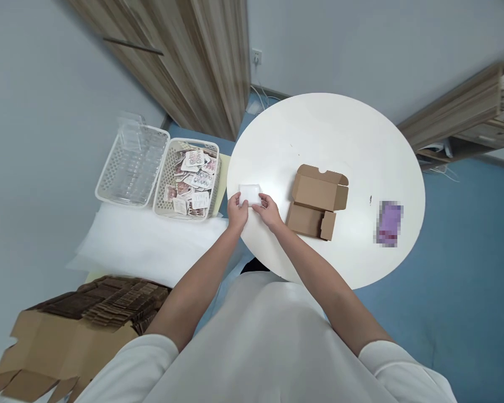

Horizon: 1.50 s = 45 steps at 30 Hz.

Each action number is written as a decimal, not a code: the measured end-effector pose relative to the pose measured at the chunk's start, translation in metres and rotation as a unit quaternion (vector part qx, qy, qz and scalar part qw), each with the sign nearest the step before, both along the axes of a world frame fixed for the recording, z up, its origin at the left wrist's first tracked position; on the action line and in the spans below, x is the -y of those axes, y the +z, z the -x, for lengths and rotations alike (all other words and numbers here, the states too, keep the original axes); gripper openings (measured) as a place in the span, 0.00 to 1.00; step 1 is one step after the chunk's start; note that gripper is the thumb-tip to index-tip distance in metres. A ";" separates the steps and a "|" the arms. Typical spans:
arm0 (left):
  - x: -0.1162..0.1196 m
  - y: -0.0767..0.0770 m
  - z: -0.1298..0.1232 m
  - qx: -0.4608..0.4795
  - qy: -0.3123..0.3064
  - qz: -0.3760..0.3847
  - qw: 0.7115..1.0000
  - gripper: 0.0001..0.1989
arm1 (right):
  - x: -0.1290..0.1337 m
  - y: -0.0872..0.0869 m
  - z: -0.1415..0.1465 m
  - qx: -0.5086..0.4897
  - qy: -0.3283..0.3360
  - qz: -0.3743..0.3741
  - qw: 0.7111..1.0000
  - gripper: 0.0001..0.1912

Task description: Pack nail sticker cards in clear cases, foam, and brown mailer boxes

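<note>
A small flat white packet (250,193), apparently wrapped in foam sheet, is at the left edge of the round white table (344,129). My left hand (237,214) grips its left side, thumb at the near edge. On the right side, my right hand (268,211) pinches it the same way. What the wrapping covers cannot be made out. Just right of my right hand lies an open brown cardboard mailer box (317,193), lid folded back and flaps out.
Left of the table stand a white basket (156,210) of carded packs and another basket (102,187) with clear plastic trays. Below them lie white foam sheets (138,238) and a large carton (63,336) of folded cardboard. A blurred purple item (388,224) rests on the table's right.
</note>
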<state>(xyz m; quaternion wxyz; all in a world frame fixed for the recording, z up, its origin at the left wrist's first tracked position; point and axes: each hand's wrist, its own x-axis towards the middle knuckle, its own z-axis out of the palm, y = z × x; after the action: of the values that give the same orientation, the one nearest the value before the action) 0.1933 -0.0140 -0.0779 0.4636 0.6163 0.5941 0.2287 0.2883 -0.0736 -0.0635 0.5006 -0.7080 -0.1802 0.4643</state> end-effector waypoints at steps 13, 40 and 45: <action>0.101 0.043 -0.061 0.137 -0.286 -0.026 0.948 0.21 | 0.138 0.044 -0.059 0.222 -0.142 0.043 0.964 0.20; 0.117 0.014 -0.047 -0.010 -0.360 -0.063 0.931 0.20 | 0.198 0.015 -0.103 0.316 -0.106 0.180 0.926 0.16; 0.135 0.010 -0.048 0.004 -0.366 -0.029 0.930 0.19 | 0.225 0.016 -0.113 0.323 -0.048 0.246 0.913 0.27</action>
<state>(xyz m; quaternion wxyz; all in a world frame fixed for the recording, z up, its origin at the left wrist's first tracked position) 0.2416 -0.1488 -0.0676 0.4997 0.8030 0.3185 0.0630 0.4009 -0.2990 -0.0473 0.2469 -0.9278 -0.1779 0.2157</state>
